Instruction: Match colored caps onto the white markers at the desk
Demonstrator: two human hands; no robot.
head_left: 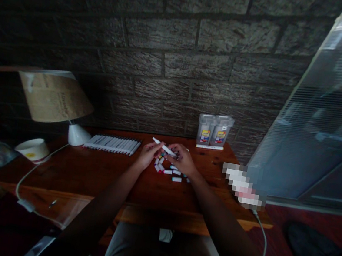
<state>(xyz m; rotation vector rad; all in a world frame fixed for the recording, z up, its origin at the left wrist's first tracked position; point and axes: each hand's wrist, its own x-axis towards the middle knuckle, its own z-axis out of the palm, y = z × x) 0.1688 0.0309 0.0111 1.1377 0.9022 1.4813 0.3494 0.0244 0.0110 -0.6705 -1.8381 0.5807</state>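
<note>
My left hand (149, 152) and my right hand (184, 158) meet over the wooden desk (90, 171). Together they hold a white marker pen (163, 146), which lies slanted between them; the left fingers pinch its far end, the right fingers wrap its near end. Just under my hands lie several small marker caps (169, 172) with coloured tips, scattered loose. A neat row of several white markers (112, 144) lies to the left of my hands.
Two clear plastic marker boxes (214, 130) stand at the desk's back by the brick wall. A white lamp (56, 101) with a tan shade stands at left, its cord trailing off the front. A white cup (33, 149) sits at far left. A blurred item (241, 187) lies at right.
</note>
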